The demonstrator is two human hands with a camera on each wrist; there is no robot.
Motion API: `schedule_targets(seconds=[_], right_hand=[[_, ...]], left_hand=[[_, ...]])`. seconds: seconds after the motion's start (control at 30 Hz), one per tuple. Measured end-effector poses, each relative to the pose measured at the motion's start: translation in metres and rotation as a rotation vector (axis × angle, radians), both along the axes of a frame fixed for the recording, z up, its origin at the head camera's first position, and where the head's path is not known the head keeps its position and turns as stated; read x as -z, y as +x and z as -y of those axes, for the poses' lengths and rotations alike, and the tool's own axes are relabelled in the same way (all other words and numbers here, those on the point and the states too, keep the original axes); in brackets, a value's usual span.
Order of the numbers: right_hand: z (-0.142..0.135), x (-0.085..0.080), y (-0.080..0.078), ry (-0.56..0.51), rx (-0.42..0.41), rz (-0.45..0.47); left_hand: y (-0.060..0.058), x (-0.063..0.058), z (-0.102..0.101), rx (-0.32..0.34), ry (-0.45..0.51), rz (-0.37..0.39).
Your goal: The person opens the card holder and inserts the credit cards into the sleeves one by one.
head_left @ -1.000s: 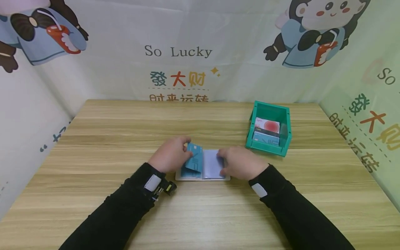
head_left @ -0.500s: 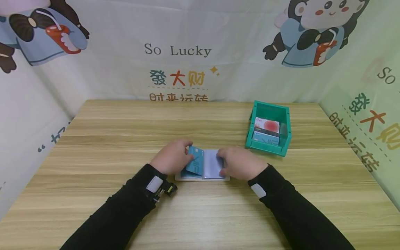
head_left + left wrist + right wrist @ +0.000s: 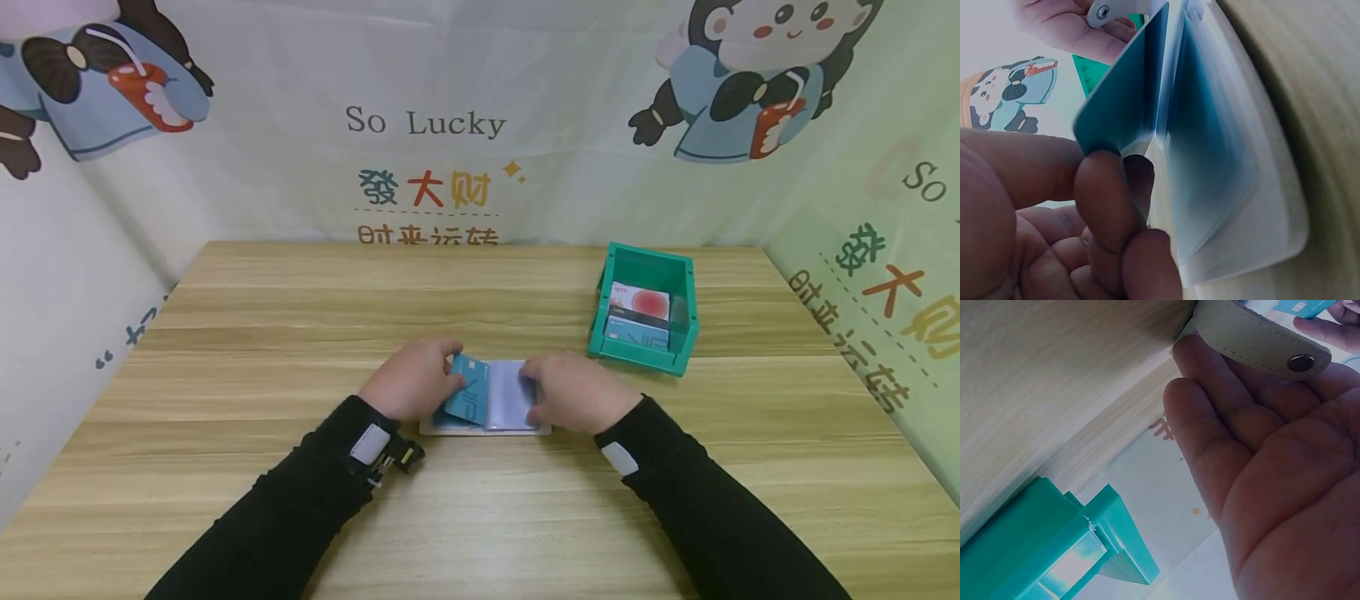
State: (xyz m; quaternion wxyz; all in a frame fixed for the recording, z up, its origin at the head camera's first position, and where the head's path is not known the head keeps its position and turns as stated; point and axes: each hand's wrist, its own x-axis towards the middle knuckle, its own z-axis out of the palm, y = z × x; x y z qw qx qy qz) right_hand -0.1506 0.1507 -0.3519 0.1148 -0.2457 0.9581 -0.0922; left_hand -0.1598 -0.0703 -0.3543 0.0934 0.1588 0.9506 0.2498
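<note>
A pale card holder point(image 3: 546, 431) lies spread on the table, with clear plastic sleeves point(image 3: 512, 396) on its right side. My left hand point(image 3: 411, 379) pinches a blue VIP card point(image 3: 469, 392) between thumb and fingers, over the holder's left side. In the left wrist view the card point(image 3: 1125, 94) is tilted up, its far edge beside the fold. More blue shows through the sleeve point(image 3: 1204, 156) facing it. My right hand point(image 3: 577, 387) holds the holder's right edge with thumb and forefinger. A strap with a metal snap point(image 3: 1300, 363) crosses in front of its fingers in the right wrist view.
A green bin point(image 3: 681, 360) stands on the wooden table point(image 3: 480, 517) at the back right, beyond my right hand. Several cards point(image 3: 639, 312) lie inside it. Printed cloth point(image 3: 427, 67) hangs behind the table and along its sides.
My left hand has shifted slightly right and toward me, turning the blue card flatter over the holder's left side. My right hand stays in place.
</note>
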Motion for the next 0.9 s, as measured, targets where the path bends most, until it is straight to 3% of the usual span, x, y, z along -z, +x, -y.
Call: schedule_targets(seconds=[0.57, 0.9], right_hand=[[0.0013, 0.0003, 0.0007, 0.006, 0.008, -0.003], [0.0022, 0.0004, 0.0010, 0.023, 0.005, -0.004]], left_hand=[[0.0011, 0.0038, -0.0057, 0.001, -0.018, -0.022], [0.0018, 0.0047, -0.0083, 0.039, -0.026, -0.008]])
